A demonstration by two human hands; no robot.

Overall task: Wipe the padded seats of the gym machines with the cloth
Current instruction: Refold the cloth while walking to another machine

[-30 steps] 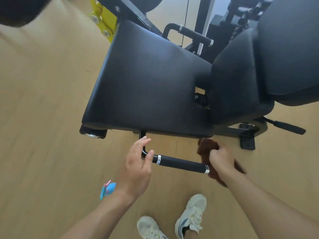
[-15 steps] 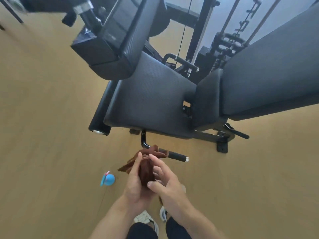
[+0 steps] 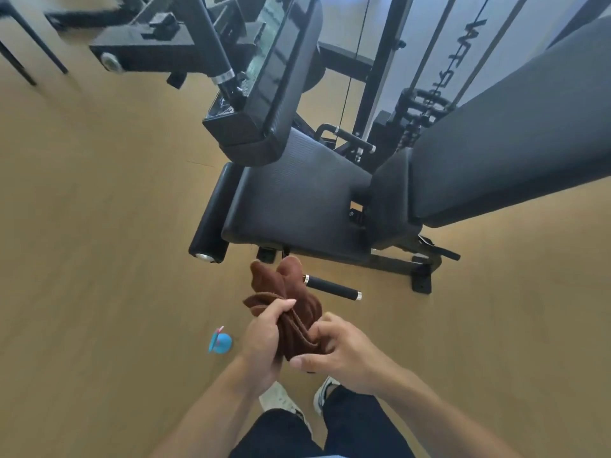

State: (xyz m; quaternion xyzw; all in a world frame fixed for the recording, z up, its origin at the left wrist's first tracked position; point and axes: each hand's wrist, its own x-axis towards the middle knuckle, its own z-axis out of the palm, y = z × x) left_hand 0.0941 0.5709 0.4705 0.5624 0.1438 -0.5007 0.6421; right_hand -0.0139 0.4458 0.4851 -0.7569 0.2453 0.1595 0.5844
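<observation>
A bunched brown cloth is held in front of me, below the machine. My left hand grips its left side, thumb over the folds. Its lower right edge is pinched by my right hand. Beyond the cloth lies the black padded seat of the gym machine, apart from both hands. A long black back pad slopes up to the right. Another pad hangs tilted above the seat's far end.
A black handle bar sticks out under the seat just past the cloth. A round leg roller lies left of the seat. A small blue object sits on the wooden floor left of my hands. Cables and frame stand behind.
I have backed away from the seat and the view has risen. The cloth went from my right hand alone into both hands, and my left hand left the handle bar.
</observation>
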